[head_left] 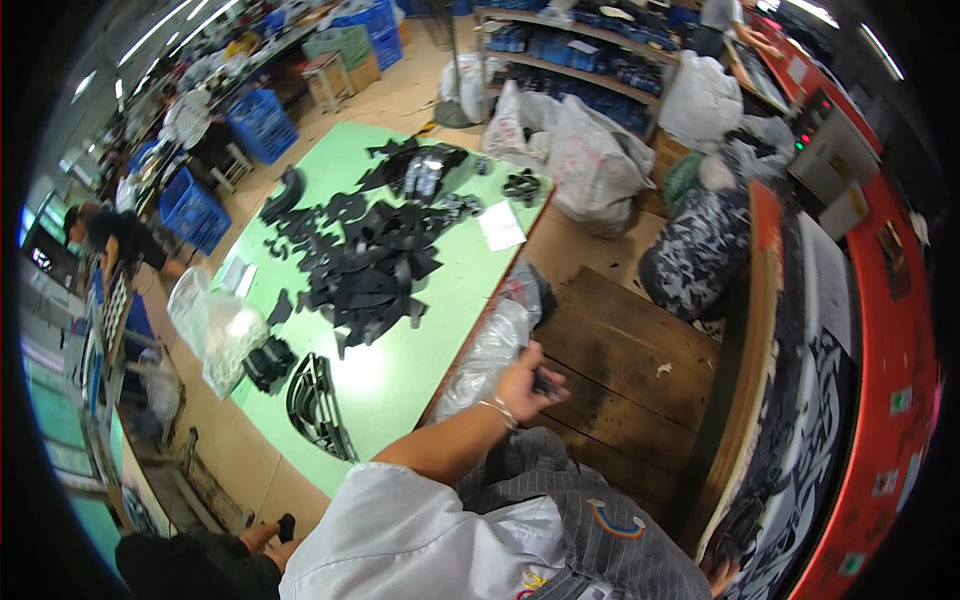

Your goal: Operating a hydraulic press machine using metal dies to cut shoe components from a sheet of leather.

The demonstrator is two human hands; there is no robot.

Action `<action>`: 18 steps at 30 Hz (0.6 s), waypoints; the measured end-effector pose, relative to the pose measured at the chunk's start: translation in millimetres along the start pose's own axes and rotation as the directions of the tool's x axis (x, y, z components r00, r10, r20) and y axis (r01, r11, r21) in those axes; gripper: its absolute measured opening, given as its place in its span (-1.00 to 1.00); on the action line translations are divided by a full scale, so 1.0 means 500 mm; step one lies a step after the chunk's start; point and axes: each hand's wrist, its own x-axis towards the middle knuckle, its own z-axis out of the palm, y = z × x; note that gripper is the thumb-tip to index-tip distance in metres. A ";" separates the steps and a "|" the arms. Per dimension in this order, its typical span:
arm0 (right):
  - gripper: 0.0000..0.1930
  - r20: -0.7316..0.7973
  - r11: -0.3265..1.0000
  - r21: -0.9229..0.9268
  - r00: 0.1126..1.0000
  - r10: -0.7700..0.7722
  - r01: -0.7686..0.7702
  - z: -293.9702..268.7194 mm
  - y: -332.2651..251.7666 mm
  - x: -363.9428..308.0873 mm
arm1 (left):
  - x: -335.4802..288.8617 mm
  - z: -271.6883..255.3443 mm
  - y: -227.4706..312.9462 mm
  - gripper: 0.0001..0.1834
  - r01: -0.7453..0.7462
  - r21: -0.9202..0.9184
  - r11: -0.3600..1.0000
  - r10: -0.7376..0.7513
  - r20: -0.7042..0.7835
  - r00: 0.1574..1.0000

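Note:
My left hand (527, 384), with a bracelet at the wrist, hangs over the gap between the green table (400, 400) and the wooden boards. Its fingers are curled round a small dark piece (546, 384) whose kind I cannot make out. At the lower right edge, my right hand (722, 576) shows only in part beside the red machine's bed; its fingers are hidden. Dark material (738, 535) lies right by it. Cut black pieces (370, 255) are heaped on the table. A dark curved metal cutting die (316, 408) lies near its front corner.
Clear plastic bags (485, 355) sit along the table's right side. White sacks (600, 155) stand behind the wooden platform (625, 345). The long red machine (885, 330) runs down the right. Blue crates (193, 212) and people working are at the left.

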 end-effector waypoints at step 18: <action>-0.58 0.716 0.648 -0.600 0.676 0.173 0.470 0.078 -0.008 0.110 | 0.170 -0.190 0.642 -0.30 -0.594 0.651 0.473 0.438 0.411 0.799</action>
